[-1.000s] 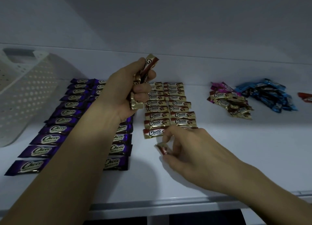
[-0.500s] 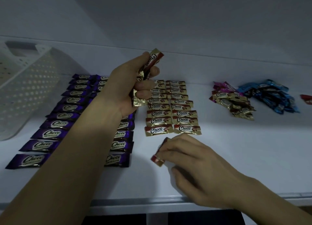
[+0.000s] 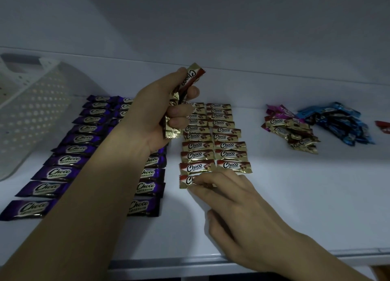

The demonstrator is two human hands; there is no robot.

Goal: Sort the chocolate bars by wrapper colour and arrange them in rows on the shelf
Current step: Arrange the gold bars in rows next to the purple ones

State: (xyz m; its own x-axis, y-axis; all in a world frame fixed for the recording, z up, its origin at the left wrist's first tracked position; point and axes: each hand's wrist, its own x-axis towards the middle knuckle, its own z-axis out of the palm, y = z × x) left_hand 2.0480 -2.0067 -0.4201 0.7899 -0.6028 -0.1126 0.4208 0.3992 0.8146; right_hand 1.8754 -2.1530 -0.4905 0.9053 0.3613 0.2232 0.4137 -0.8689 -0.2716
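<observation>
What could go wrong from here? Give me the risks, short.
1. The right hand presses the front gold bar close against the gold rows; a shove could skew them.
2. The left hand grips a bundle of gold bars above those rows; one might slip out and fall on them.
3. The left forearm crosses over the purple rows; lowering it could sweep them.

gold bar (image 3: 186,182) set into the row
my right hand (image 3: 234,200) has carried the gold bar from the shelf (image 3: 295,213) front, where it was tipped on edge, to lie flat at the near end of the left gold column (image 3: 197,146); my fingers (image 3: 207,180) now rest straight across it.
</observation>
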